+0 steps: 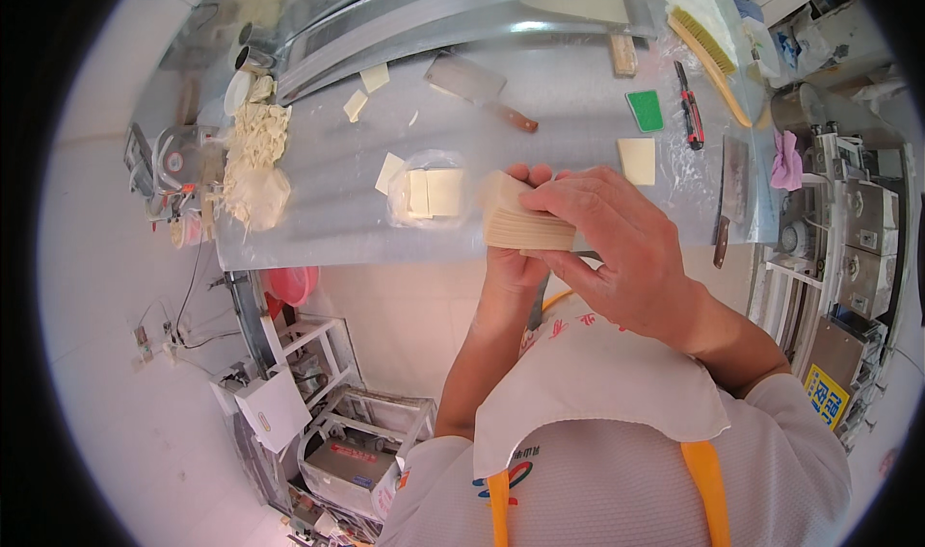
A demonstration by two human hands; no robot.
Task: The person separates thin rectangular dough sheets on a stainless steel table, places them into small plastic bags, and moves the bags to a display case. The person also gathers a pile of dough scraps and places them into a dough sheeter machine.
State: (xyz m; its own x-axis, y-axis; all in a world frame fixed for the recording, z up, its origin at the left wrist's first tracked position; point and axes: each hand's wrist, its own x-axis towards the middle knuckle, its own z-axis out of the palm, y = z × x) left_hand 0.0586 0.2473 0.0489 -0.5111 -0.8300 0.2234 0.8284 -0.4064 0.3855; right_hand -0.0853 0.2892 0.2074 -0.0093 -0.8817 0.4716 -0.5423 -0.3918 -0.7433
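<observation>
A thick stack of square dough wrappers (531, 222) is held between my two hands, above the front edge of the metal table (325, 236). My left hand (517, 262) supports it from below and behind, its fingertips showing at the far side. My right hand (614, 236) grips the stack from the right, fingers on top and thumb at the lower edge. Just left, more square wrappers (436, 193) lie in a clear plastic bag, with a loose piece (389, 172) beside it. Another single wrapper (637, 161) lies right of my hands.
Beyond my hands lies a cleaver (466, 77). At right are a green card (645, 111), a red and black utility knife (690, 106), a bench brush (712, 63) and a second cleaver (733, 186). Dough scraps (256, 157) are heaped at left; clear plastic sheeting (433, 12) spans the back.
</observation>
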